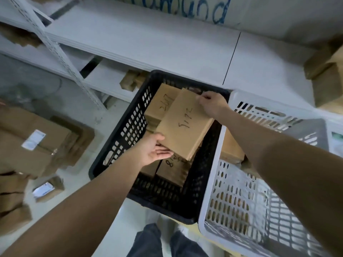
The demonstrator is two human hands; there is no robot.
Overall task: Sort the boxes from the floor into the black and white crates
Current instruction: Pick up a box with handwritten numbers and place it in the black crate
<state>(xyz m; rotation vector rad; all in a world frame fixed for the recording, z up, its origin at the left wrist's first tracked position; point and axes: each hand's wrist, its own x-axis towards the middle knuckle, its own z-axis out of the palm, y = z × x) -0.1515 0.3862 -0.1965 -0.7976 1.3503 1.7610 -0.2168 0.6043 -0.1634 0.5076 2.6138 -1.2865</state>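
A flat brown cardboard box [185, 125] with handwritten numbers hangs tilted over the black crate [118, 140]. My left hand [154, 149] supports its near lower corner from underneath, fingers spread. My right hand [211, 104] pinches its far upper corner. Below it in the black crate lie other marked brown boxes [163, 101]. To the right stands the white crate [219, 182], touching the black one, with a brown box [232, 149] inside it.
Several brown boxes [35, 143] lie stacked on the floor at the left, some with white labels. White metal shelving [130, 43] runs behind the crates, with more cardboard boxes [326, 71] at the right. My legs [163, 242] stand just in front of the crates.
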